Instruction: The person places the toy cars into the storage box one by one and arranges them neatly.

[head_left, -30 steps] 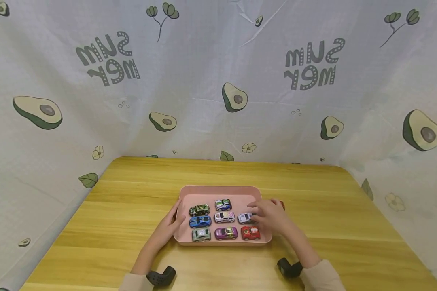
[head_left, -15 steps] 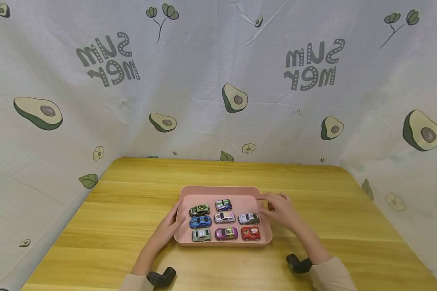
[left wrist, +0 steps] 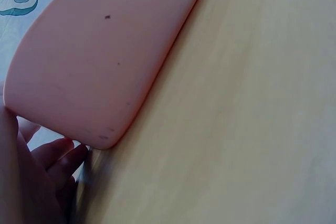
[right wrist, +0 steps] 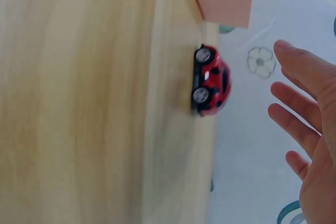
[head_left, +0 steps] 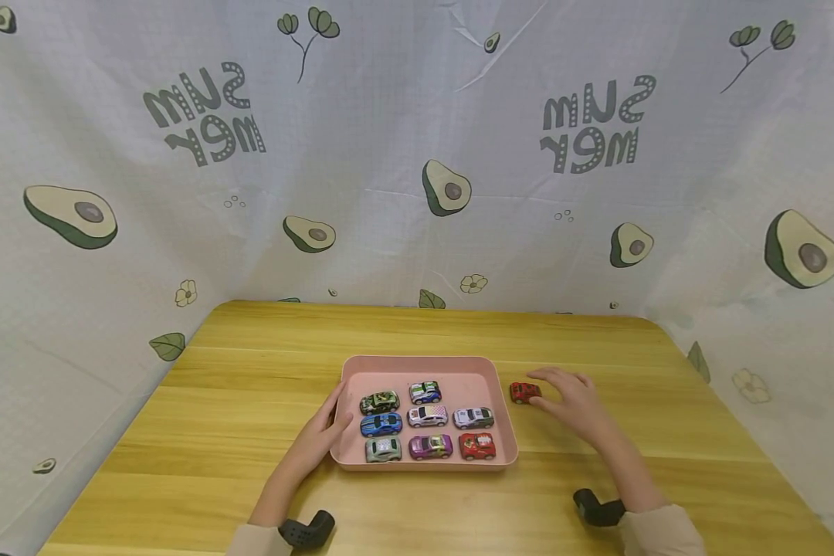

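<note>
A shallow pink tray (head_left: 462,386) lies on the table, with several toy cars in rows inside. My left hand (head_left: 313,442) grips its left wall, thumb over the rim and fingers outside; the left wrist view has these fingers (left wrist: 65,161) at the tray's (left wrist: 100,66) edge. Right of the tray, a red toy car (head_left: 524,393) with dark markings stands on the table. Beside it is my right hand (head_left: 573,405), fingers spread and holding nothing. In the right wrist view, a gap shows between this hand (right wrist: 315,124) and the red car (right wrist: 212,82).
Inside the tray are a blue car (head_left: 381,424), a camouflage car (head_left: 379,401), a purple car (head_left: 431,446) and another red car (head_left: 477,445), among others. A patterned curtain (head_left: 389,154) hangs behind the wooden table (head_left: 250,371).
My right hand has moved right, from above the tray to beside the red car outside it, uncovering that car and the white-and-grey one in the tray. My left hand stays put.
</note>
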A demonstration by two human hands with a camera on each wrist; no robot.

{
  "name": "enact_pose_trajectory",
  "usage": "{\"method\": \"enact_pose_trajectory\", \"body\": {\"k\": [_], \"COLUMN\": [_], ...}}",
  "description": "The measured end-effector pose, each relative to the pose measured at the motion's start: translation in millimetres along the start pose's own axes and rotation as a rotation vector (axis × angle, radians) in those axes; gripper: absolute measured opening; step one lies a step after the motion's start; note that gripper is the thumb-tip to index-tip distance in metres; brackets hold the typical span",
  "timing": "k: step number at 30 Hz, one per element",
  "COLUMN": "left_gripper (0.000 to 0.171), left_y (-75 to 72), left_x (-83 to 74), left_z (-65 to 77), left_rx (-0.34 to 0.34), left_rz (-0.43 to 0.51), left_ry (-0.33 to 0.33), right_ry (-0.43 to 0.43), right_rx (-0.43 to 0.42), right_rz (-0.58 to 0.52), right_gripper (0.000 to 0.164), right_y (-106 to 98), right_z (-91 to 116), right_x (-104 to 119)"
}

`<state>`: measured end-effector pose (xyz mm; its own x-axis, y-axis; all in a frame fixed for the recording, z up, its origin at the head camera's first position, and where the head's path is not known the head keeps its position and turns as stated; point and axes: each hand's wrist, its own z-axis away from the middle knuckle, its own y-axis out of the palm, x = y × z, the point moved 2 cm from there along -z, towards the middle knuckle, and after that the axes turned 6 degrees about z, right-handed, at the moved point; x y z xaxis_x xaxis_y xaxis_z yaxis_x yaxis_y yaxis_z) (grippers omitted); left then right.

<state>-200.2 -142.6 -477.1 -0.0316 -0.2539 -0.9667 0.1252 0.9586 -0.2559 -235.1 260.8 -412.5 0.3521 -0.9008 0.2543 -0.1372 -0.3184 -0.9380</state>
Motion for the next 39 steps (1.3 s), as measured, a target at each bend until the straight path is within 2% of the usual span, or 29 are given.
{"method": "enact_pose_trajectory", "body": {"k": [13, 20, 34, 39], "left_gripper": [0.062, 0.062, 0.062, 0.063], "left_y": [0.9, 1.2, 0.7, 0.6], "left_x": [2.5, 5.1, 4.7, 4.8], "left_z": [-1.1, -0.6, -0.1, -0.6], "left_rx": [-0.004, -0.010, -0.005, -0.005], "left_rz": [-0.006, -0.017, -0.001, -0.008], "left_ry": [-0.008, -0.014, -0.009, -0.013], "right_ry": [0.043, 0.133, 0.139, 0.199], "right_rx": [0.066, 0.150, 0.112, 0.145], "right_rz": [-0.034, -0.089, -0.124, -0.128], "right_gripper": [0.046, 0.044, 0.033, 0.034], "right_y": [13, 22, 26, 24], "right_z": [-3, 0, -3, -2], "right_x": [-24, -30, -30, -32]}}
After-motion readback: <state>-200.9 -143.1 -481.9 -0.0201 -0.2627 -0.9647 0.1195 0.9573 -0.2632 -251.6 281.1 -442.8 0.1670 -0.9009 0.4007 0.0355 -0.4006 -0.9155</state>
